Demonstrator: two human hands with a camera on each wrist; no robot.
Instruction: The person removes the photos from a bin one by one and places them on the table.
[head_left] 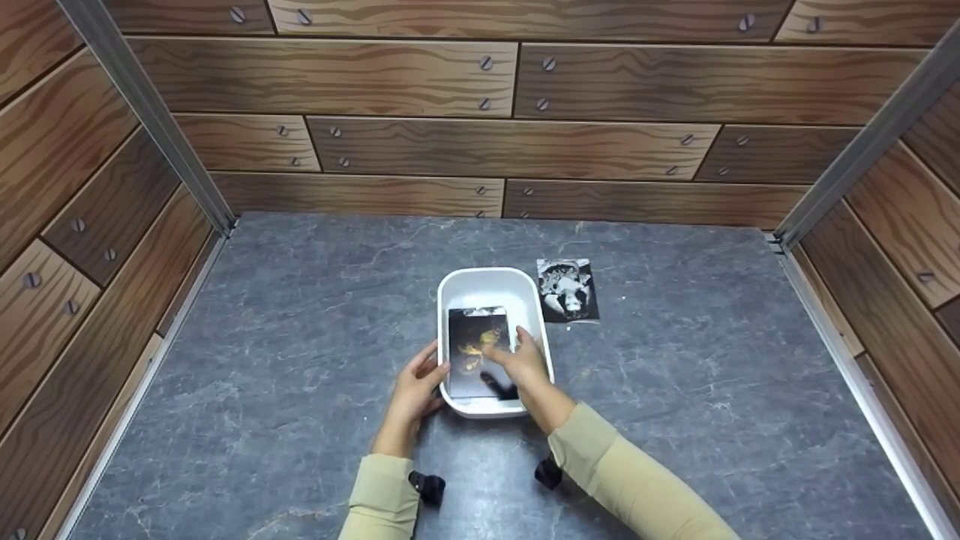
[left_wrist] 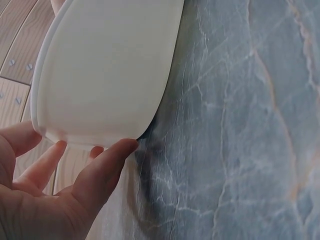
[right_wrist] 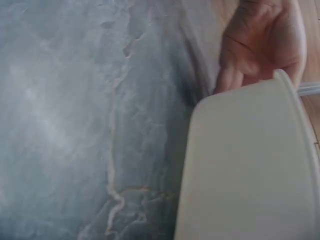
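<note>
In the head view a white plastic tub (head_left: pixel 491 281) stands on the table, with a dark photo print (head_left: pixel 469 379) showing a yellow-orange figure lying inside. My left hand (head_left: pixel 414 384) holds the tub's left side, thumb at the rim. The left wrist view shows those fingers against the tub's outer wall (left_wrist: pixel 105 75), from rim to base. My right hand (head_left: pixel 529 367) reaches into the tub, its thumb and a finger spread above the print, gripping nothing that I can see. Its other fingers are hidden. The right wrist view shows mainly the tub's outside (right_wrist: pixel 250 165).
A black-and-white photo print (head_left: pixel 568 292) lies on the table just right of the tub. The grey marbled table (head_left: pixel 315 300) is bounded by wood-patterned walls (head_left: pixel 420 82) at the back and both sides, with metal posts at the corners.
</note>
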